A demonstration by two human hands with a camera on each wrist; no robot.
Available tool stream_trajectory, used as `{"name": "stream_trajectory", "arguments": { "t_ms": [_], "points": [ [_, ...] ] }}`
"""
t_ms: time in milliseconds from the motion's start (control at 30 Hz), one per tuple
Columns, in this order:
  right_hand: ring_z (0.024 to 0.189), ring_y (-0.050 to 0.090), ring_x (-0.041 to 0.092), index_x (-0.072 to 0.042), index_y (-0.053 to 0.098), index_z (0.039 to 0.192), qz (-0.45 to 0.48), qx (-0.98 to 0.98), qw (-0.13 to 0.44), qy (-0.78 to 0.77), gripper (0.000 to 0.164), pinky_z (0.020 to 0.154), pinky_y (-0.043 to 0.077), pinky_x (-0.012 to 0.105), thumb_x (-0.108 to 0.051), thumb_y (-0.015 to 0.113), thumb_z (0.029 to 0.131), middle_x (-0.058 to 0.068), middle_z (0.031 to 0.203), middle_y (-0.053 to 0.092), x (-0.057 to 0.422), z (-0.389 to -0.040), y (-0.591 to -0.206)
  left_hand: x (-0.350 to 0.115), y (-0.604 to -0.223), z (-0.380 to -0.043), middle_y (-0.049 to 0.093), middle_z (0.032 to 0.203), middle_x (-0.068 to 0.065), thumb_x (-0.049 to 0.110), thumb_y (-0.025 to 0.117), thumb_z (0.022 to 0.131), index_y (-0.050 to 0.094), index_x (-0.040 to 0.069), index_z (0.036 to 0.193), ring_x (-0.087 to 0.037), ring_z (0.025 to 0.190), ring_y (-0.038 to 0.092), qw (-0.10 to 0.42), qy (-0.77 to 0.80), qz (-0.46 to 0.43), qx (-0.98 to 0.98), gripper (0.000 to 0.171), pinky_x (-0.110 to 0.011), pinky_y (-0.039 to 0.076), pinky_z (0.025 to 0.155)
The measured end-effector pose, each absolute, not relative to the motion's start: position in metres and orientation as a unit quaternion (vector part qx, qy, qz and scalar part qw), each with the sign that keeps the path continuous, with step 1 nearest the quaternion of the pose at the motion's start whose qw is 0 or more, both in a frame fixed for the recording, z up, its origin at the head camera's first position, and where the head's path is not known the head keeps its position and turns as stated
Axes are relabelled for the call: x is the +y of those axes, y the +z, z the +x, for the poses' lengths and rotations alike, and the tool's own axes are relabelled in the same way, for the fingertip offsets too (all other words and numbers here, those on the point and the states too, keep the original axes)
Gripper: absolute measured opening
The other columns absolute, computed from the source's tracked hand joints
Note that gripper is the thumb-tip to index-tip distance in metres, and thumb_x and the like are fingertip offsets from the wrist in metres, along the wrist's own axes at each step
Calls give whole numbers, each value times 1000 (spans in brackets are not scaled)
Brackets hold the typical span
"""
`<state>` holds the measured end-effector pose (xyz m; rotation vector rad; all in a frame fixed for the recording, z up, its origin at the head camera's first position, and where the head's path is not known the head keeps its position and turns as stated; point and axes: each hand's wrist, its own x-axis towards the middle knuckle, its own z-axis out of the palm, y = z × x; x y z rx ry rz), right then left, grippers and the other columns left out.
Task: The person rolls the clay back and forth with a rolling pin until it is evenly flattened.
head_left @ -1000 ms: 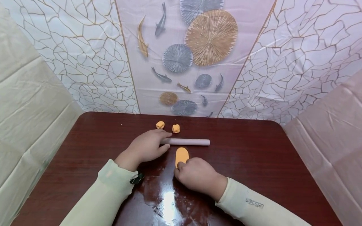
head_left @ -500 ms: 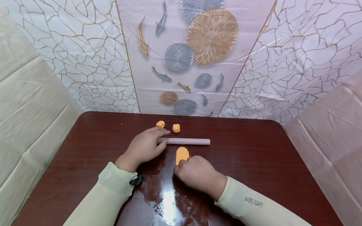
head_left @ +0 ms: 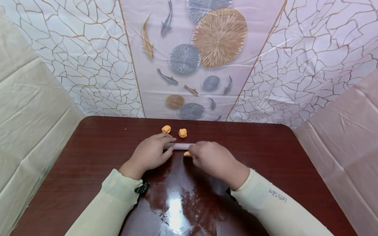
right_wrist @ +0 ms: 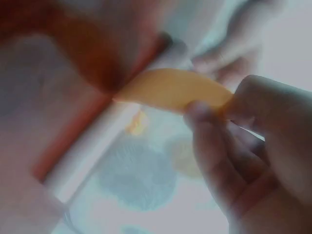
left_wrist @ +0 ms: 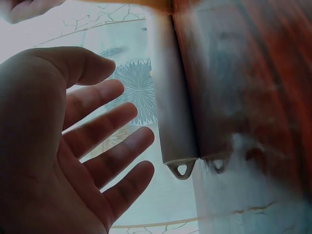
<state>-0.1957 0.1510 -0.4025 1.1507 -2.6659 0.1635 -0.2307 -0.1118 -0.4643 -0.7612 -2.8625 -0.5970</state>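
Observation:
My right hand (head_left: 217,160) pinches one end of a flattened orange dough piece (right_wrist: 170,90) between thumb and fingers. In the head view the hand hides most of it, and only a small edge shows beside the rod. A pale, smooth rolling rod (head_left: 180,146) lies crosswise on the table, its right part covered by that hand. My left hand (head_left: 150,152) is at the rod's left end, fingers loosely spread. The left wrist view shows those fingers relaxed beside the rod, which has a small loop (left_wrist: 181,171) at its end.
Two small lumps of orange dough (head_left: 166,129) (head_left: 182,133) sit behind the rod. The glossy dark red table (head_left: 260,147) has damp-looking smears near its front. A patterned cloth wall (head_left: 192,82) rises behind the far edge, with pale walls at both sides.
My right hand has moved forward and slightly right, taking the flat dough piece from the table in front of the rod toward the rod. My left hand drew slightly left along the rod.

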Motion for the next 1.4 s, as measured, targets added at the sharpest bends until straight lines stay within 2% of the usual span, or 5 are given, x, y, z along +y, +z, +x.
{"name": "stream_trajectory", "arguments": {
  "t_ms": [400, 600, 833, 1033, 1400],
  "points": [
    [79, 67, 21, -12, 79, 101, 208, -969, 31, 128, 7, 77, 57, 43, -14, 73, 97, 2, 90, 78, 242, -263, -349, -110, -463, -228, 71, 155, -9, 32, 70, 109, 76, 15, 148, -30, 146, 66, 53, -192, -264, -944, 43, -54, 54, 121],
    [83, 66, 28, -9, 77, 105, 154, -980, 41, 123, 9, 79, 55, 48, -16, 72, 101, 9, 96, 78, 288, -283, -369, -110, -464, -229, 72, 153, -9, 31, 71, 109, 77, 15, 146, -29, 142, 69, 53, -186, -271, -943, 41, -54, 56, 119],
    [89, 70, 29, -7, 80, 106, 152, -981, 35, 118, 9, 84, 60, 53, -13, 78, 100, 10, 99, 78, 327, -263, -420, -108, -465, -229, 71, 154, -9, 32, 69, 109, 77, 16, 146, -30, 142, 69, 42, -184, -267, -945, 41, -55, 56, 118],
    [89, 71, 23, -9, 82, 105, 202, -973, 4, 109, 11, 86, 63, 51, -7, 82, 94, 6, 98, 79, 328, -247, -442, -111, -464, -227, 72, 153, -9, 30, 71, 109, 78, 15, 145, -30, 141, 69, 43, -191, -262, -945, 40, -56, 56, 118],
    [99, 76, 27, -12, 82, 113, 213, -974, -22, 68, 17, 92, 64, 54, -22, 80, 99, 5, 109, 82, 272, -252, -426, -111, -466, -229, 72, 151, -8, 31, 70, 109, 78, 16, 144, -30, 139, 70, 37, -184, -262, -947, 39, -55, 57, 117]
  ]
}}
